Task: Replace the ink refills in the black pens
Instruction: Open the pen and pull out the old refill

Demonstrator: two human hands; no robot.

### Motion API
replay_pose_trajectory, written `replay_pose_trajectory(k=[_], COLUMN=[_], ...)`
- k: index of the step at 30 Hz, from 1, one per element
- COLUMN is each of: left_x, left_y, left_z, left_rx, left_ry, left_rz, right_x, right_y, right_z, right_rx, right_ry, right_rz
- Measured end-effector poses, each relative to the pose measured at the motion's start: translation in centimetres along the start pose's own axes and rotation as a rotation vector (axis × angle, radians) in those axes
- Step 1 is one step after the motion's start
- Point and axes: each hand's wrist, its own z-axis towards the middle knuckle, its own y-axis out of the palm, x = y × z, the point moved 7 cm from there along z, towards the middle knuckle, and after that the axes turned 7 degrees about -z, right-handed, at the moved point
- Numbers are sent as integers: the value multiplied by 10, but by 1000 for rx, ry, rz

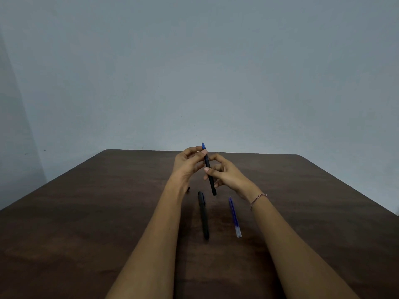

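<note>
The black pen point(210, 180) is pinched between the fingers point(216, 157) of the left hand point(185, 164) and the right hand point(227, 176). If it is twisted loosely, its blue tip point(203, 146) could be dropped and lost off the worktop point(108, 212).

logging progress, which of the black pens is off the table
The blue-tipped pen, gripped by the left hand and right hand; the other black pen lies flat on the table.
</note>
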Motion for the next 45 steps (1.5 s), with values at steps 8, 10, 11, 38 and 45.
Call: replay_pose_trajectory(k=[8, 10, 11, 38, 45], left_x=[5, 6, 6, 17, 20], left_y=[-2, -4, -4, -22, -32], left_z=[-1, 0, 0, -3, -2], left_rx=[54, 74, 76, 245, 358], left_ry=[60, 65, 63, 171, 215], left_rz=[15, 1, -13, -163, -209], right_x=[1, 2, 3, 6, 9], right_y=[3, 3, 4, 3, 4], right_z=[-1, -1, -1, 2, 2], right_rx=[-6, -14, -18, -22, -32], right_ry=[5, 13, 16, 15, 13], right_rz=[-82, -106, -111, -178, -176])
